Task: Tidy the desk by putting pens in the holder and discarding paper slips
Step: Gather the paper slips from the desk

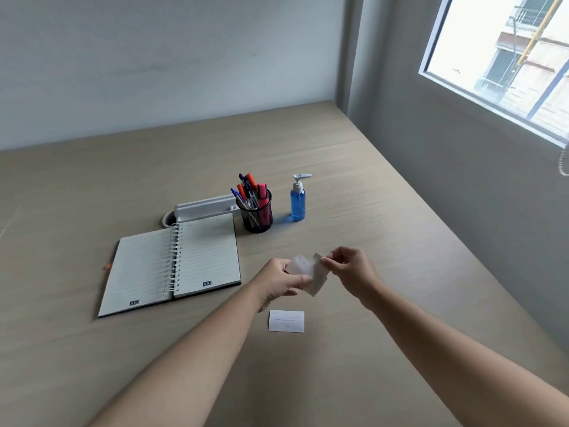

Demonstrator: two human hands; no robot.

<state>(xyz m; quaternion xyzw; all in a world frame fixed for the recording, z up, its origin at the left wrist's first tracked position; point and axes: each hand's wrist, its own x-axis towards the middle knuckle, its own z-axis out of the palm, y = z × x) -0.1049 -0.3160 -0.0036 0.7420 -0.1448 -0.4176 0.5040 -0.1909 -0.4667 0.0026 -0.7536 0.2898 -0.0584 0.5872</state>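
Observation:
Above the middle of the wooden desk (385, 211), both of my hands hold white paper slips (308, 269). My left hand (281, 280) grips them from the left and my right hand (349, 268) pinches the upper right edge of one slip. Another white paper slip (286, 321) lies flat on the desk just below my hands. The black mesh pen holder (258, 214) stands behind them, filled with several pens and highlighters (251, 189).
An open spiral notebook (172, 266) lies to the left, with a white cable tray (204, 208) behind it. A blue pump bottle (298, 198) stands right of the holder. Walls and a window (505, 57) border the desk's far and right sides.

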